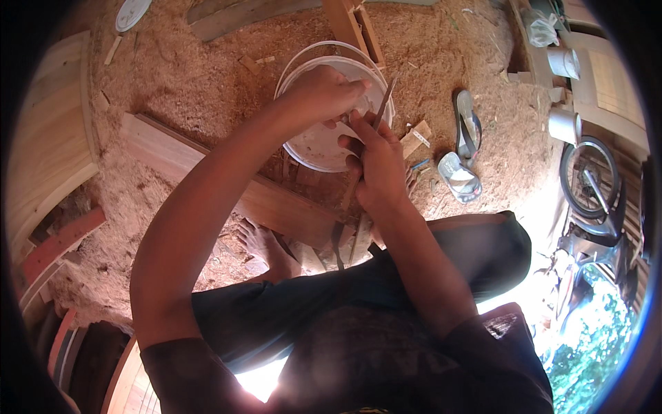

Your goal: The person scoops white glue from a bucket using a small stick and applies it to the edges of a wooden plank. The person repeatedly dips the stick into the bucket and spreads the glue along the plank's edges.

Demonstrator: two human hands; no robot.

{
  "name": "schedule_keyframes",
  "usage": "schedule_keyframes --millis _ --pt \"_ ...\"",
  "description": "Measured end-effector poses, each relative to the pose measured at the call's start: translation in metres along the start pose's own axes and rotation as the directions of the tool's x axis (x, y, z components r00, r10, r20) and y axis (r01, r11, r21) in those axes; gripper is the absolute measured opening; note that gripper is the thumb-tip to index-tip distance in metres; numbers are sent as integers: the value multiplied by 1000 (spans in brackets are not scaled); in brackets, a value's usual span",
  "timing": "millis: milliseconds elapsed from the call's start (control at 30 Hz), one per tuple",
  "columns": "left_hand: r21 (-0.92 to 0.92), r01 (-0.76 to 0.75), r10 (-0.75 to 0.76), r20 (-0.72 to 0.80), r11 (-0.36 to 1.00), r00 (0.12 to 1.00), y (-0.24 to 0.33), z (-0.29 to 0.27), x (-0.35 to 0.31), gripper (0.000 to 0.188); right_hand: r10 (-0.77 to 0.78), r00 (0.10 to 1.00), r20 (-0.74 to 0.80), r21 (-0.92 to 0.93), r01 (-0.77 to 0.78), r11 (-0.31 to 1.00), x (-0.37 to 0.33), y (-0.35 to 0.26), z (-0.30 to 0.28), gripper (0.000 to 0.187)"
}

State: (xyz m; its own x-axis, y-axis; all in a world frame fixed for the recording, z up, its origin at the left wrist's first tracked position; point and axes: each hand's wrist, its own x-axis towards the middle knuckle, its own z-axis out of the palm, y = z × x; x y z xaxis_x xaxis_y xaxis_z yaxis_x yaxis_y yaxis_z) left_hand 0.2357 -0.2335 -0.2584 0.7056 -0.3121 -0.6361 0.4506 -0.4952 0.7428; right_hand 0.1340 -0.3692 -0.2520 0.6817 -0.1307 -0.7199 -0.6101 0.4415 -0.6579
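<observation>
A white bucket (314, 150) with a raised wire handle stands on the ground in front of me. Over its mouth, my left hand (323, 93) is closed with its fingers drawn together; whatever they pinch is too small to make out. My right hand (380, 162) is beside it at the bucket's right rim, fingertips almost meeting the left ones. It is wrapped round a long, thin, dark blade-like tool (389, 98), whose narrow tip points up and away past the thumb. A dark strip (338, 241) hangs below this hand; I cannot tell whether it belongs to the tool.
A wooden plank (289, 210) lies across the sawdust-covered ground before my bare foot (265, 245). Timber pieces (352, 31) stand beyond the bucket. To the right are sandals (460, 177), white containers (565, 126) and a motorcycle (593, 207). Wooden panels (58, 131) line the left.
</observation>
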Motion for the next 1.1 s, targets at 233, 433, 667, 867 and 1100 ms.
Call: schedule_keyframes --millis 233,433,667,867,1100 --pt "-60 -36 50 241 998 969 -18 -4 15 50 -169 985 32 -296 170 940 -1 -6 -7 20" --pt "-136 -80 97 127 988 987 -35 -27 -36 32 -181 945 272 -551 307 776 2 -11 -12 31" --pt "-148 -35 39 22 988 999 -52 -45 -97 22 -114 923 367 -647 342 681 0 -30 -2 30" --pt "-380 0 26 63 925 998 -75 -46 -115 19 -548 787 286 -692 565 450 72 5 30 39" --pt "-435 18 39 122 900 992 -69 -30 -116 20 -469 844 260 -772 473 425 81 2 57 39"
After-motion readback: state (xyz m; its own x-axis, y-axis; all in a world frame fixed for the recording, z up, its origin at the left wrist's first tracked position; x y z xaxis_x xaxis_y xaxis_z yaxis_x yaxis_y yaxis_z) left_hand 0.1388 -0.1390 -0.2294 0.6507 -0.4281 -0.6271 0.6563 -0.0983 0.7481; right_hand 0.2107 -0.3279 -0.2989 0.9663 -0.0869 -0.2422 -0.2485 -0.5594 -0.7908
